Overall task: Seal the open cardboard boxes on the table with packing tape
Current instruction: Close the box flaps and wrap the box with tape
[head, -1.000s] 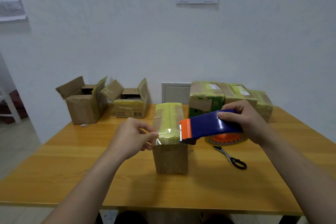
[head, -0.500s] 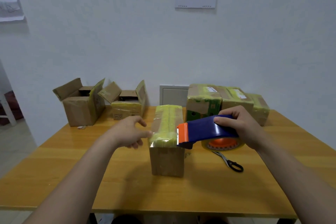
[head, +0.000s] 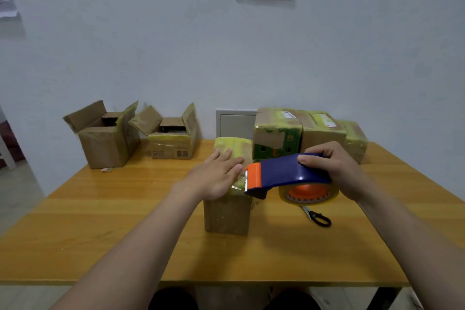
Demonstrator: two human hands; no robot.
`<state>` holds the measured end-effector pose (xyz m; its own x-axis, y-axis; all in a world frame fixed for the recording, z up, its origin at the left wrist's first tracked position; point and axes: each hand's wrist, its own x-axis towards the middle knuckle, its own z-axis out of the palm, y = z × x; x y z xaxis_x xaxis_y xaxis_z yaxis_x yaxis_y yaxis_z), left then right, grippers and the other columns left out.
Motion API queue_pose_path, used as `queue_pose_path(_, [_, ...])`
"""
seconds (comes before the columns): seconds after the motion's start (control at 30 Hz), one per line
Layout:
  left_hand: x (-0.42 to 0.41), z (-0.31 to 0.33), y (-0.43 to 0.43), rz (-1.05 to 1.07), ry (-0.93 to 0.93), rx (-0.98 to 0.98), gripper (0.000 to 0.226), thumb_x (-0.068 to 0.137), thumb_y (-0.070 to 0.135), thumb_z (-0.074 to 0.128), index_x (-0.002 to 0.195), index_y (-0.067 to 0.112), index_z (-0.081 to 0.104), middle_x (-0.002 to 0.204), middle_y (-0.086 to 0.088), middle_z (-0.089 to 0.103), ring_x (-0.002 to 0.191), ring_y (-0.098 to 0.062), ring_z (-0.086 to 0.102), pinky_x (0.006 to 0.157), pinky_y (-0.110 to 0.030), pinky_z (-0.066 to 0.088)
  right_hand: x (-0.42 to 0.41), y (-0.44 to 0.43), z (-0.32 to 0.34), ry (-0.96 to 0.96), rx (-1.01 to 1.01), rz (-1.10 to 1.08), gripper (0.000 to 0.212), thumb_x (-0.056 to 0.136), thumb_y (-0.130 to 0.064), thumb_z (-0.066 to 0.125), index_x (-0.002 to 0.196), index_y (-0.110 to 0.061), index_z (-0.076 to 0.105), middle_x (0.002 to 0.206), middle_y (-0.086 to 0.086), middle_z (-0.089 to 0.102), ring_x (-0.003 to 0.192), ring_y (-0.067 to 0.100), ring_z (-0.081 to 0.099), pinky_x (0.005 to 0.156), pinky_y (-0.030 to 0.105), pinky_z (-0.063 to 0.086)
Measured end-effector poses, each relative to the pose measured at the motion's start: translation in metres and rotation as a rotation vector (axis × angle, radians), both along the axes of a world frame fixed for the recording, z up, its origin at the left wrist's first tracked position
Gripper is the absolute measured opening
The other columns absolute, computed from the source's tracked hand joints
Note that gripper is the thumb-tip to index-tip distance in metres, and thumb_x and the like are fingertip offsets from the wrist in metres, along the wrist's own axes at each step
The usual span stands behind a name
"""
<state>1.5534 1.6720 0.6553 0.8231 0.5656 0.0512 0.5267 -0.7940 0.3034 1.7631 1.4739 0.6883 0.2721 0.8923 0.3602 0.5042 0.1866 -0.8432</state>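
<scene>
1. Wooden table (head: 100,221) carries the box (head: 227,214) under the left fingers (head: 226,157)
2. Left hand (head: 214,178), fingers straight, presses its taped top
3. Right hand's (head: 337,171) curled fingers grip the tape dispenser (head: 281,175) just beside them

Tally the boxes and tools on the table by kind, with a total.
Open boxes: 2
Taped boxes: 4
Tape dispenser: 1
Scissors: 1
Total: 8
</scene>
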Motion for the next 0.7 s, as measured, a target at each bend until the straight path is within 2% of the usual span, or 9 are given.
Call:
queue_pose_path(0.13, [-0.001,0.001,0.0,-0.002,0.016,0.006,0.055,0.109,0.058,0.016,0.163,0.044,0.019,0.173,0.012,0.002,0.159,-0.016,-0.008,0.127,-0.044,0.009,0.011,-0.006,-0.002,0.051,-0.016,0.0,0.04,0.086,-0.035,0.065,0.083,0.004,0.072,0.078,0.026,0.067,0.064,0.026,0.062,0.056,0.022,0.048])
queue_pose_path(0.3, [0.0,-0.003,0.005,0.003,-0.003,0.007,0.056,0.108,0.061,0.017,0.161,0.047,0.022,0.173,0.014,0.004,0.159,-0.014,-0.008,0.127,-0.047,0.011,0.016,-0.009,0.001,0.095,-0.063,0.034,0.033,0.086,-0.033,0.065,0.079,-0.003,0.075,0.073,0.013,0.069,0.063,0.02,0.064,0.059,0.021,0.05])
queue_pose_path(0.4, [0.0,-0.005,0.005,0.001,-0.009,0.013,0.056,0.107,0.062,0.018,0.161,0.046,0.023,0.173,0.013,0.005,0.159,-0.014,-0.007,0.127,-0.047,0.012,0.018,-0.009,-0.006,0.144,-0.06,0.033,0.033,0.085,-0.032,0.064,0.084,-0.002,0.076,0.079,0.015,0.072,0.067,0.021,0.067,0.06,0.023,0.052])
queue_pose_path(0.53, [-0.003,-0.004,0.004,-0.007,-0.015,0.001,0.058,0.106,0.064,0.017,0.161,0.046,0.024,0.173,0.013,0.005,0.159,-0.014,-0.007,0.127,-0.047,0.011,0.021,-0.008,-0.014,0.182,-0.058,0.011,0.045,0.08,-0.037,0.07,0.088,0.007,0.073,0.08,0.02,0.071,0.068,0.025,0.067,0.061,0.026,0.054])
queue_pose_path(0.7, [-0.003,0.0,0.0,0.008,0.005,0.014,0.069,0.098,0.075,0.018,0.16,0.046,0.025,0.173,0.014,0.006,0.159,-0.014,-0.005,0.126,-0.051,0.015,0.025,-0.015,-0.013,0.185,-0.05,-0.038,0.034,0.084,-0.031,0.063,0.077,0.001,0.072,0.07,0.019,0.066,0.059,0.024,0.063,0.057,0.027,0.051])
